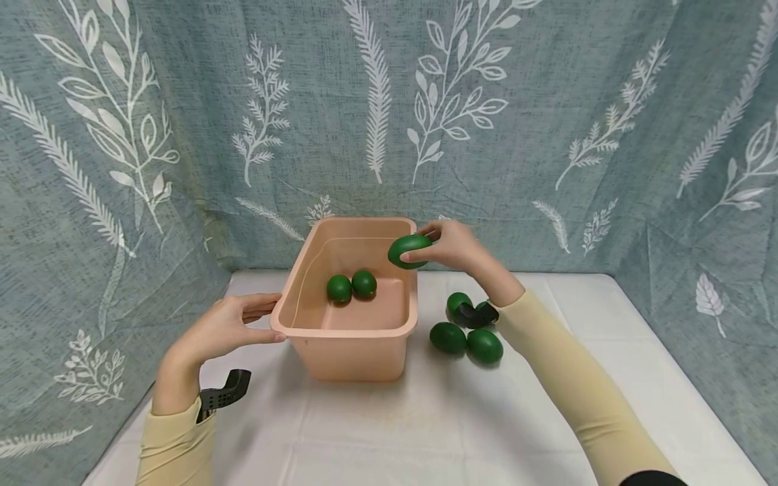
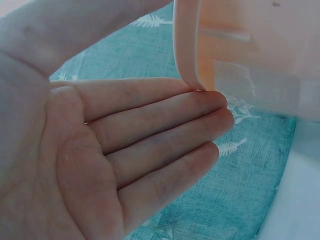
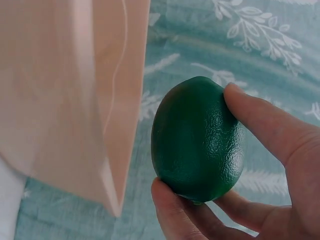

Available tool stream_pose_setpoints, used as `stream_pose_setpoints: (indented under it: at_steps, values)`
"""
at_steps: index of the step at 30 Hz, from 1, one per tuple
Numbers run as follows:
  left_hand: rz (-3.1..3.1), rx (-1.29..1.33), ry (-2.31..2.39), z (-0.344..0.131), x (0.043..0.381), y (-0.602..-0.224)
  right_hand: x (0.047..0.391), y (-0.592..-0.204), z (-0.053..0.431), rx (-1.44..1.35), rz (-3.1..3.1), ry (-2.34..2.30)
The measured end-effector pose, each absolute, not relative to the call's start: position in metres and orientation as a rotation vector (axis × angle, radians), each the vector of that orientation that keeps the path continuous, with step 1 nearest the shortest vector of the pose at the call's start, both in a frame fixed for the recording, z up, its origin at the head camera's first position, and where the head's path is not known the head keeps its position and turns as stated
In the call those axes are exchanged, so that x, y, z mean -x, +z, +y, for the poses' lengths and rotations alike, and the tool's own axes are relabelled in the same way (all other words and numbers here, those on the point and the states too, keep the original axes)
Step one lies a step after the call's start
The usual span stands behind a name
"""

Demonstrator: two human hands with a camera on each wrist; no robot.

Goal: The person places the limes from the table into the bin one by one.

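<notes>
My right hand (image 1: 452, 246) pinches a green lime (image 1: 408, 251) between thumb and fingertips, over the right rim of a peach plastic bin (image 1: 358, 354). In the right wrist view the lime (image 3: 197, 140) shows its dimpled, glossy skin, and the bin wall (image 3: 50, 90) stands to its left. Inside the bin, two limes (image 1: 351, 287) lie side by side on the floor. At the bin's left rim, my left hand (image 1: 221, 331) has its fingers nearly straight. The left wrist view shows its fingertips (image 2: 215, 102) right at the rim.
Several more limes (image 1: 448, 337) lie grouped on the white tablecloth (image 1: 377, 432) right of the bin, one partly hidden by the black wrist camera strap (image 1: 477, 315). Behind the table hangs a blue-green curtain (image 1: 304, 135) with white leaf prints.
</notes>
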State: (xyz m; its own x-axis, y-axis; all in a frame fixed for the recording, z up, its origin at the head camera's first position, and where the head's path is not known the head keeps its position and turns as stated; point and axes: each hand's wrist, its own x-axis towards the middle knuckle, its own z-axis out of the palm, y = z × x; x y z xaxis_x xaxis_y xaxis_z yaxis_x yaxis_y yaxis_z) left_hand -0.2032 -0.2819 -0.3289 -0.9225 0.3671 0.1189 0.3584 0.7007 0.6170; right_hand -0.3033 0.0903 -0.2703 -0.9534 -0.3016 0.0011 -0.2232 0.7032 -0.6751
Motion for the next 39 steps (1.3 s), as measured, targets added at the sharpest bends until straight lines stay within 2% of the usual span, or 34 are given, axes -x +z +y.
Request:
stream_pose_setpoints:
  at_steps: [11, 19, 29, 39]
  values:
    - [2.865, -0.609, 1.071, -0.281, 0.203, -0.329, 0.312, -0.276, 0.053, 0.498, 2.780, -1.052]
    - [2.853, -0.596, 1.076, -0.281, 0.202, -0.329, 0.313, -0.279, 0.047, 0.527, 2.741, -1.141]
    - [2.870, -0.633, 1.064, -0.280, 0.203, -0.327, 0.306, -0.279, 0.078, 0.500, 2.788, -1.152]
    - [2.862, -0.636, 1.073, -0.280, 0.202, -0.328, 0.297, -0.304, 0.123, 0.419, 2.756, -1.217]
